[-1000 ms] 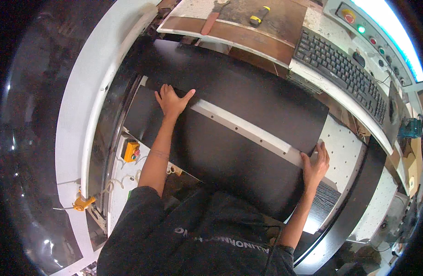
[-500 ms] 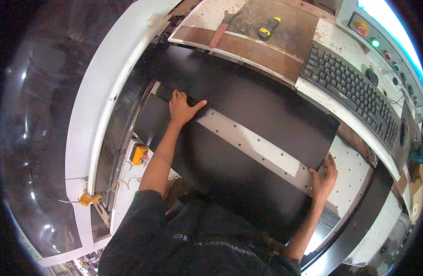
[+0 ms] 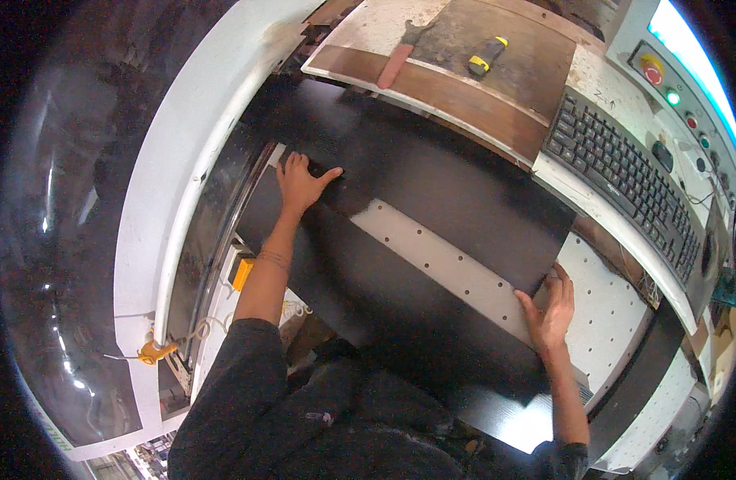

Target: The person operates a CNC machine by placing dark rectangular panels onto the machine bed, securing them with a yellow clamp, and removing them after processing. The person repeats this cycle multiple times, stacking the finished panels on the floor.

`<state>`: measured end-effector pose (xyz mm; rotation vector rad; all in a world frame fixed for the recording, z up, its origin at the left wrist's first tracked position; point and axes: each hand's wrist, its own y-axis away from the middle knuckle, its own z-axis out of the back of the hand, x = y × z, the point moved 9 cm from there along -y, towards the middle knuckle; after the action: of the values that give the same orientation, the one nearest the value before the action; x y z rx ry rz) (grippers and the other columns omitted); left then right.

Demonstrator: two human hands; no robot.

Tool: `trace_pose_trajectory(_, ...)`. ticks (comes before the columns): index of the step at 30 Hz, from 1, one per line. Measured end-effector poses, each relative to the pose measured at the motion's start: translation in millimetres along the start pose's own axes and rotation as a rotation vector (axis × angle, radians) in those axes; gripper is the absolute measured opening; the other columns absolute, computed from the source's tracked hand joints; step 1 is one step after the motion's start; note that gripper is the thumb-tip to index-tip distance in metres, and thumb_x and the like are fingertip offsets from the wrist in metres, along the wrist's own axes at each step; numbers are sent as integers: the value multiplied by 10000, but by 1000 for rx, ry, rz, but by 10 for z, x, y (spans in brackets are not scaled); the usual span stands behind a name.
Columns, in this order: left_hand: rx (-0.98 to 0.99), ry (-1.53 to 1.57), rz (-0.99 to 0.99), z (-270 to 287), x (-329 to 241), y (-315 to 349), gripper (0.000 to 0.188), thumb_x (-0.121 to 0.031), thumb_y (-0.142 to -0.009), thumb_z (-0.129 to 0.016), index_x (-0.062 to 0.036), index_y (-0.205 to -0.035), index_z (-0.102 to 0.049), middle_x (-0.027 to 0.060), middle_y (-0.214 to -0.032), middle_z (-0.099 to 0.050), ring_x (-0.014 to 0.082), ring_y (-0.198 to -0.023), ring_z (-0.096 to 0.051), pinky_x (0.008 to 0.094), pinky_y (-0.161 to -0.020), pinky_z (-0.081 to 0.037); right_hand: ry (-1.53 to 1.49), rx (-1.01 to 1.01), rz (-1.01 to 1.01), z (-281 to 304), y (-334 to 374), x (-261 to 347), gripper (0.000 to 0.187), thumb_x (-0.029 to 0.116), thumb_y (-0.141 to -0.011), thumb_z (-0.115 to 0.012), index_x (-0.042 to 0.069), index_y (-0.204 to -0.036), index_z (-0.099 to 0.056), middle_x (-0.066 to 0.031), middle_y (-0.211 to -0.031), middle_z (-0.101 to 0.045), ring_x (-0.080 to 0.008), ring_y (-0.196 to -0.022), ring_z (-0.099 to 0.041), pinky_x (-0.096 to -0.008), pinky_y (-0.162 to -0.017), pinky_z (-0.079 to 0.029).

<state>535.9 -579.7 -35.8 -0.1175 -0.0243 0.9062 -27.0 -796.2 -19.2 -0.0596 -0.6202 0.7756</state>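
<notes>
A dark flat panel (image 3: 440, 176) lies on the far side of a pale perforated machine bed, with a second dark panel (image 3: 368, 280) nearer my body. A strip of the bed (image 3: 444, 264) shows between them. My left hand (image 3: 301, 186) rests at the left end of the far panel, thumb and fingers spread; what lies under its palm is hidden. At the far panel's near right corner is my right hand (image 3: 550, 308), its thumb by the long edge and its fingers, apart, against the short end.
Beyond the panels, a ledge carries a red-handled scraper (image 3: 396, 66) and a yellow-black utility knife (image 3: 488, 56). A keyboard (image 3: 620, 172) and a control panel with an emergency stop (image 3: 652, 72) stand at right. A white curved machine housing (image 3: 156, 160) bounds the left.
The far panel has slid left along the bed, and both hands have shifted left with it. The surroundings sit slightly farther right in the view.
</notes>
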Motion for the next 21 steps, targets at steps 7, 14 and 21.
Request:
trace_pose_trajectory(7,-83,91,-23,152,-28,16,1041,-755,-688,-759,141,-1204,-644,284,-1423,-540,384,-1381,-464,479,-1175,-299,-11,-1,49,-32,-6,-178,587,260,-705,-906,4,-1133,-598,-199,-1317,-594,-386,-1183,-589,-467,-976,-490)
trace_pose_trajectory(14,-128,99,0,344,-90,37,1106,-826,-639,-731,155,-1145,-664,276,-1363,-577,375,-1381,-456,486,-1191,-274,127,-91,-9,7,-6,-348,633,288,-762,-789,23,-1297,-578,-172,-1442,-541,-375,-1328,-456,-522,-1114,-336)
trace_pose_trajectory(21,93,65,18,174,-118,34,1312,-866,-594,-730,179,-1356,-511,326,-1545,-389,400,-1489,-318,481,-1234,-206,-29,30,137,3,7,-55,813,263,-653,-878,22,-1344,-524,-200,-1504,-479,-405,-1344,-442,-536,-1138,-323)
